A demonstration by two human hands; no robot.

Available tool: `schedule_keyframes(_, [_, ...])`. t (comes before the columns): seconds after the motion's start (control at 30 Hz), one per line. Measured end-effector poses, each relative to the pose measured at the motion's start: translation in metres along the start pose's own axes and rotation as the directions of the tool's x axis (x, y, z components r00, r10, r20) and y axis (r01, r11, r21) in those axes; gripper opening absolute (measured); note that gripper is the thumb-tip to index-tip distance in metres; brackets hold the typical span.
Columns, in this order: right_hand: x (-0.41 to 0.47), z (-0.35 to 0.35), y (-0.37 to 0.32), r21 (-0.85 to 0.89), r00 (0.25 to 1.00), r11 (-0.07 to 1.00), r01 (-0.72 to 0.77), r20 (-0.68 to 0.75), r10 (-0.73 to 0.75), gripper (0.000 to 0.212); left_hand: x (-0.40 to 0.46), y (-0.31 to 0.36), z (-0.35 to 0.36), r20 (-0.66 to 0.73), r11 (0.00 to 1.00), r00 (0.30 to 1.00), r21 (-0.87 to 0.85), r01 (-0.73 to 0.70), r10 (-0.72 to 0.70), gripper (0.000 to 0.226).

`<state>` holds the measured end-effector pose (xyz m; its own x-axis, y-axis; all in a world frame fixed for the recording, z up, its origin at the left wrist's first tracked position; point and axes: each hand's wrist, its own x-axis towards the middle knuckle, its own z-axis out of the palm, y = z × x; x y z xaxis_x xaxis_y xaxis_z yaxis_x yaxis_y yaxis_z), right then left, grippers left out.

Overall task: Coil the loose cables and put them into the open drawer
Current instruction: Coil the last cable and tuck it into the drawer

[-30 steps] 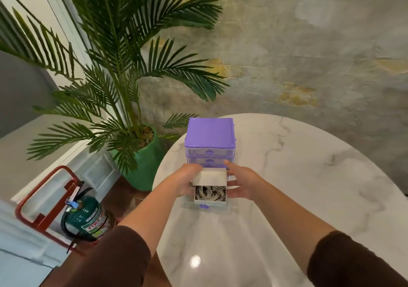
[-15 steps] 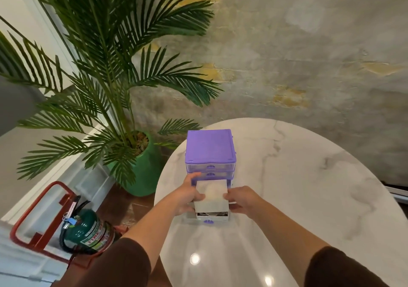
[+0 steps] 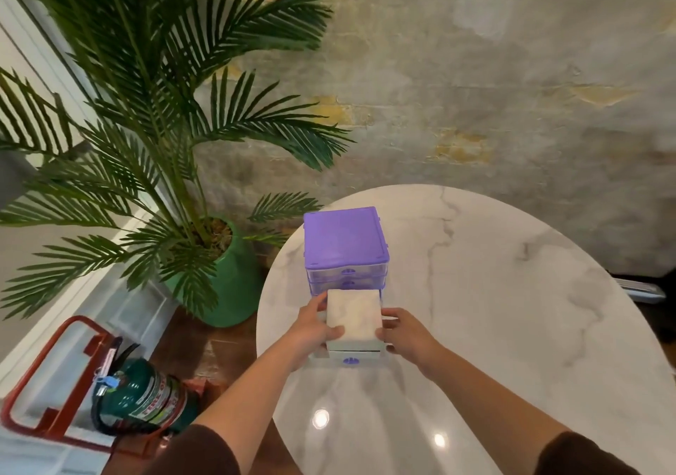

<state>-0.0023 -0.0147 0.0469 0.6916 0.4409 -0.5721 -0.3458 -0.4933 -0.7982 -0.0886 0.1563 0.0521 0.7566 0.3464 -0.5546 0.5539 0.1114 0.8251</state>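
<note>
- purple drawer unit (image 3: 345,242) stands on the round marble bench (image 3: 494,310), toward its 10 o'clock edge.
- bottom drawer (image 3: 353,354) is pulled out toward the viewer; a pale square block (image 3: 353,314) covers its top, so the cables cannot be seen.
- left hand (image 3: 311,328) grips the block at its 9 o'clock side, fingers curled on it.
- right hand (image 3: 406,332) holds its 3 o'clock side, fingers clamped.
</note>
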Motion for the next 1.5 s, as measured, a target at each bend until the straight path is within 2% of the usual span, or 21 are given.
schedule_keyframes(0.3, [-0.007,0.001,0.007,-0.047,0.997,0.996,0.073,-0.031,-0.075,0.044,-0.007,-0.013,-0.005,0.085,0.995,0.992,-0.009,-0.097,0.098,0.083])
schedule_keyframes(0.53, [-0.007,-0.001,0.008,-0.019,1.000,1.000,0.024,-0.019,-0.025,0.047,-0.008,-0.014,-0.011,0.162,0.994,0.981,-0.036,-0.105,0.110,0.083])
schedule_keyframes(0.67, [-0.006,0.000,0.010,0.004,1.000,1.000,0.003,-0.015,-0.002,0.048,-0.005,-0.021,-0.013,0.172,0.991,0.976,-0.024,-0.130,0.132,0.085])
schedule_keyframes(0.83, [-0.007,0.008,0.012,-0.019,0.996,0.999,0.035,-0.086,-0.037,0.042,-0.004,-0.027,-0.011,0.146,0.981,0.970,-0.008,-0.193,0.192,0.085])
schedule_keyframes(0.97, [-0.007,0.017,0.014,-0.110,0.980,0.992,0.068,-0.178,-0.087,0.033,-0.002,-0.031,-0.005,0.122,0.969,0.965,0.063,-0.241,0.232,0.084])
schedule_keyframes(1.27, [0.000,0.024,0.002,-0.203,0.959,0.978,0.040,-0.267,-0.094,0.033,0.006,-0.027,0.001,0.080,0.936,0.969,0.251,-0.245,0.233,0.074])
schedule_keyframes(1.4, [0.002,0.024,-0.009,-0.357,0.963,0.934,-0.019,-0.259,-0.079,0.035,0.008,-0.026,0.003,0.051,0.933,0.975,0.285,-0.220,0.214,0.079])
schedule_keyframes(1.5, [0.001,0.024,-0.014,-0.522,0.964,0.853,-0.013,-0.234,-0.128,0.036,0.009,-0.028,0.004,0.023,0.936,0.980,0.294,-0.195,0.197,0.086])
